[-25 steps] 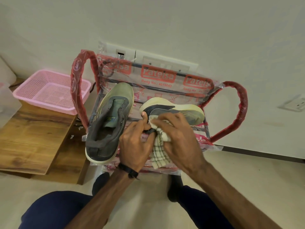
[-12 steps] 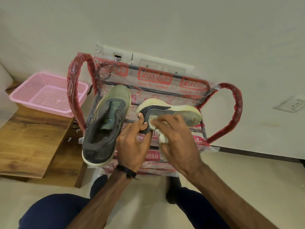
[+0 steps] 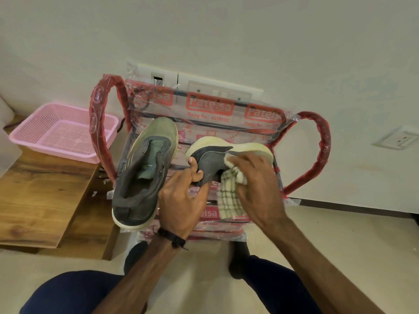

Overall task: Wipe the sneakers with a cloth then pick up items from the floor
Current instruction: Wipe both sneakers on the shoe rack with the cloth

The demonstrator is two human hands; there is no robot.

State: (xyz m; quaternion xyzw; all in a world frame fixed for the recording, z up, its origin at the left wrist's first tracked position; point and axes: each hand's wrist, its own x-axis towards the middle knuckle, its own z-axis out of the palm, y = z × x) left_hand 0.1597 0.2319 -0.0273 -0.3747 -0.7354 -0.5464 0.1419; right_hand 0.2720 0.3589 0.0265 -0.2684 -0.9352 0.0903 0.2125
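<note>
The left hand [image 3: 183, 196] grips the heel of the sneaker [image 3: 226, 150] tipped on its side on the wrapped stool [image 3: 210, 107], likely steadying it, while the right hand [image 3: 256, 184], closed on the cloth [image 3: 229, 196], rubs its upper beside the other sneaker [image 3: 145, 173].

Person, head-camera view. Forearms bare, no sleeves in sight. Left hand [image 3: 181, 200]: thin black band at the wrist, a short loose end trailing, possibly a knotted cord. Right hand [image 3: 256, 184]: nothing worn. Legs: dark navy trousers. Feet: dark, apparently black socks.
</note>
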